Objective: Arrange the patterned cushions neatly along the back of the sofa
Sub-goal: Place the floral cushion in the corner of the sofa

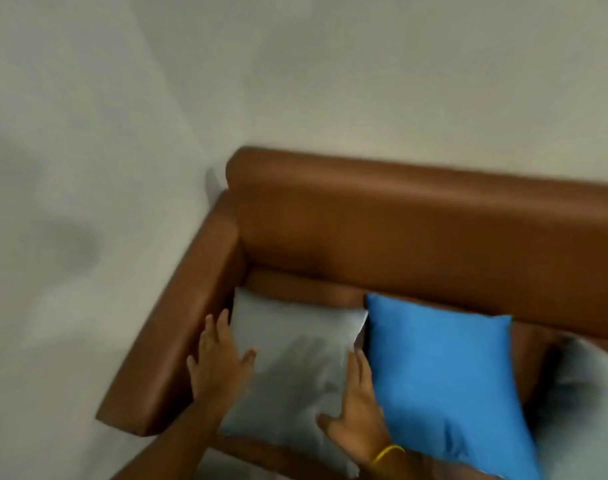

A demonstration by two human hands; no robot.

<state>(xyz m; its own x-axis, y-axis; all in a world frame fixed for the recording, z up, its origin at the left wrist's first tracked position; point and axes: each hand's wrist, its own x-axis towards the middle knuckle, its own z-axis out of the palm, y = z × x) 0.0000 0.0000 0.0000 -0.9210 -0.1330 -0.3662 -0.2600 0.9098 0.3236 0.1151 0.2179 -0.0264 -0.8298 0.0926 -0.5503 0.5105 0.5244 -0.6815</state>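
Pressing on either side of a grey cushion, a person's two hands work at the end of a brown leather sofa set into the corner of a pale wall. The left hand lies flat against the cushion's left edge, fingers spread and extended beside the sofa's armrest. The right hand, with a yellow band at the wrist, rests open on the cushion's right edge, fingers straight and thumb splayed across the fabric; neither hand is curled around anything. The grey cushion sits on the seat in the corner, near the backrest, its far edge a little short of it. Just beside it, touching at the corner, a bright blue cushion leans tilted toward the backrest. A second grey cushion shows at the right edge, partly cut off. Motion blur softens the scene, and any pattern on the cushions cannot be made out.
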